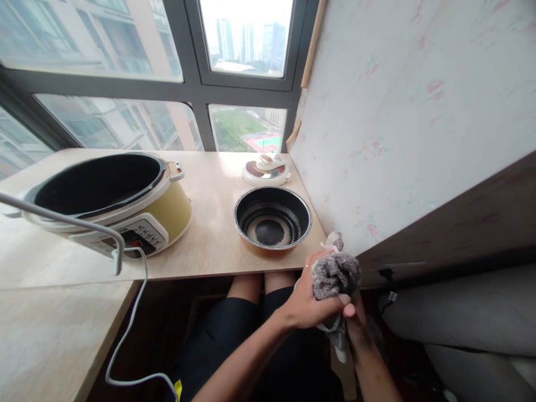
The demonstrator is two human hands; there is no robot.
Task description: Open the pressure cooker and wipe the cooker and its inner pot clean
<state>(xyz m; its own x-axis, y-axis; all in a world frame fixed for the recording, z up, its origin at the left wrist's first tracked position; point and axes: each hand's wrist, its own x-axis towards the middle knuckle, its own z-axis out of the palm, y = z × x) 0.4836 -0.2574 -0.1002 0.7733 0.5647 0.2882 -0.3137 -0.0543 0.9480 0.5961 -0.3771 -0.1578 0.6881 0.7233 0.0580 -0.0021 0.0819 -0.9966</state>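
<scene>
A bunched grey cloth with pale edges is between my two hands, right of my knees and just off the table's front edge. My left hand wraps the cloth from the left, its thumb pressed over the front. From below and the right, my right hand closes on the same cloth; most of its fingers are hidden behind it. Nearest to the hands on the table is a round pot, black inside with a pale worn ring on its bottom and orange-brown outside.
Behind the pot lies a white and brown lid. A yellow electric cooker with a control panel stands left on the wooden table. A grey cord hangs in front. The papered wall rises close on the right; windows are behind.
</scene>
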